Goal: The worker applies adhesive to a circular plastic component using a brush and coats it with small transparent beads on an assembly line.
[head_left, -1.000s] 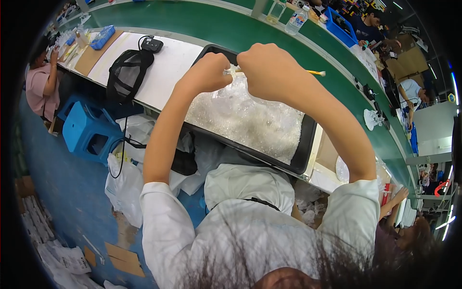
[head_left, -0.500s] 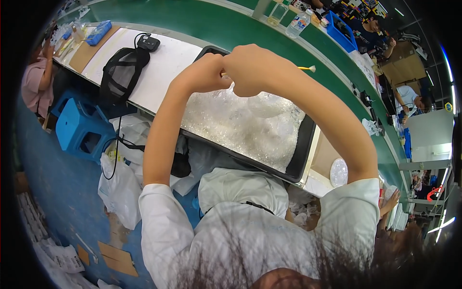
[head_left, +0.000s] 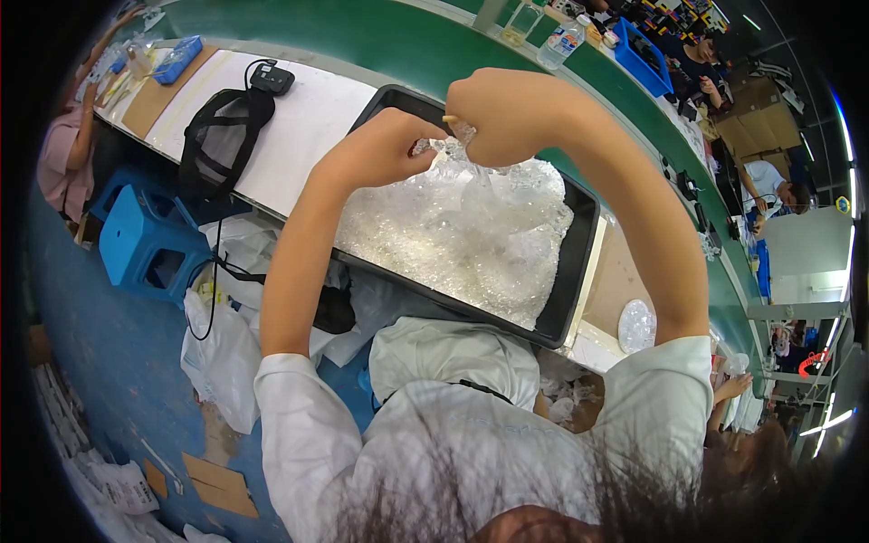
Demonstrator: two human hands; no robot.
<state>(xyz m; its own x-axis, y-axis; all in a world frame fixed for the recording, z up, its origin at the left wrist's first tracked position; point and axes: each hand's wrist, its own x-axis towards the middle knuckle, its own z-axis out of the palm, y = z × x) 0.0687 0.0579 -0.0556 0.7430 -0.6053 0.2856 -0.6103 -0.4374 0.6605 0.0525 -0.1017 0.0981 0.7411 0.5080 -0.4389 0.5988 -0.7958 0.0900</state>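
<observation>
In black tray (head_left: 568, 288): glittering whitish granules (head_left: 444, 258), clear plastic (head_left: 478, 197) atop.

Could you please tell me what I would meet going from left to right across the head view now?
Person in pink → black mesh item → left hand → right hand → clear disc → person in white.

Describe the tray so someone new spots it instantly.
Start at the white-topped bench in front of the person. On it, below the left hand and right hand, sits the tray. It's black, rectangular and heaped with clear, glittering bits, unlike the black mesh item to its left.
</observation>
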